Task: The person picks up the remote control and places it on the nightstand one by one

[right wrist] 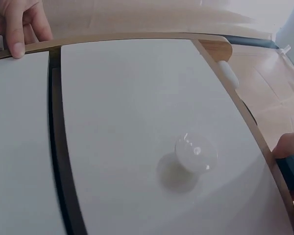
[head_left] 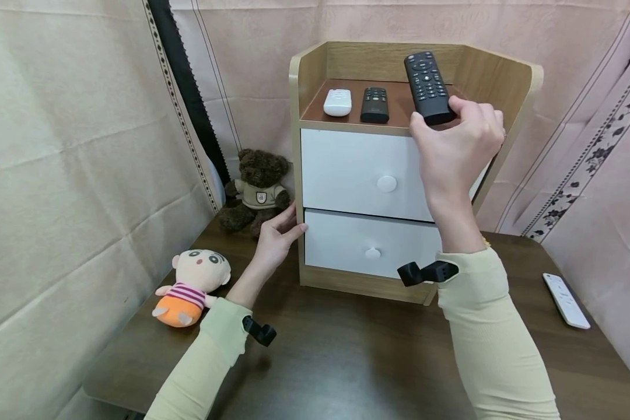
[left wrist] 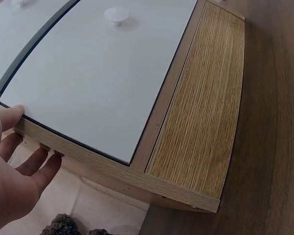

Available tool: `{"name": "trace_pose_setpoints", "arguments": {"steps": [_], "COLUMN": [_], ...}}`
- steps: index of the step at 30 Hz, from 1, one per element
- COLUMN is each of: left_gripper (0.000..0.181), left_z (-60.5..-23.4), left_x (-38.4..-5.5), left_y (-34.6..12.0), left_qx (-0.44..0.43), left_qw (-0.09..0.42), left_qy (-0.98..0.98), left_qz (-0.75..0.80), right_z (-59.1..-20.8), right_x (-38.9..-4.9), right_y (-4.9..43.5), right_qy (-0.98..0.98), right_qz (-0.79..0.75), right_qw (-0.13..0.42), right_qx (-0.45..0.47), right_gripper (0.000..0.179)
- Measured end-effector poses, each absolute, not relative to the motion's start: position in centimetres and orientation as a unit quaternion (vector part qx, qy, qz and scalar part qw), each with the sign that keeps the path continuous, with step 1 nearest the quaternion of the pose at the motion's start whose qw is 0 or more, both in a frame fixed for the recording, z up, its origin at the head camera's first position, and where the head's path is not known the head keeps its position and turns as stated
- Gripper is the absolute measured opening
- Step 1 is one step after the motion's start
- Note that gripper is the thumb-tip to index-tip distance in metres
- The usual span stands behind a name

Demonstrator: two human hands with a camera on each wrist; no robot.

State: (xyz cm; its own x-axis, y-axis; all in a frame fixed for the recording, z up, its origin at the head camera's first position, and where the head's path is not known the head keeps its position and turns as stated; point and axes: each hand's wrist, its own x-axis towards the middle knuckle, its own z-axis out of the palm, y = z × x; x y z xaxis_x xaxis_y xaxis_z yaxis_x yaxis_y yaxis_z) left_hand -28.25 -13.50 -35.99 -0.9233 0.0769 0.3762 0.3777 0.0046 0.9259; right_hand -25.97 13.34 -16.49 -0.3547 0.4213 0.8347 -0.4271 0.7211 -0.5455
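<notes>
A black remote control is pinched at its lower end by my right hand, buttons facing me, over the top shelf of a small wooden cabinet with two white drawers. In the right wrist view only a dark end of this remote shows beside the fingers. My left hand grips the cabinet's left side edge beside the lower drawer. Its thumb lies on the front and the fingers on the side panel. On the shelf lie a white remote and a smaller dark remote.
A brown teddy bear sits left of the cabinet, and a plush doll in orange lies nearer on the dark wooden table. Near the right edge is a long white remote. Pale curtains surround the table.
</notes>
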Motion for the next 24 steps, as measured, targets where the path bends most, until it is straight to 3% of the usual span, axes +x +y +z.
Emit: {"name": "trace_pose_setpoints", "arguments": {"steps": [13,24], "left_gripper": [0.06,0.06], "left_z": [-36.05,-36.01], "left_x": [-28.21,-28.22], "left_y": [-13.38,-13.44], "left_qx": [-0.158,-0.164], "left_qw": [0.109,0.113], "left_qy": [-0.701,-0.707], "left_qz": [-0.687,-0.678], "right_z": [-15.96,-16.33], "right_x": [-25.99,-25.88], "right_y": [12.24,12.71], "right_qy": [-0.784,-0.794], "right_qz": [0.298,0.27], "right_qw": [0.544,0.543], "right_qx": [-0.033,-0.017], "right_gripper": [0.041,0.058]}}
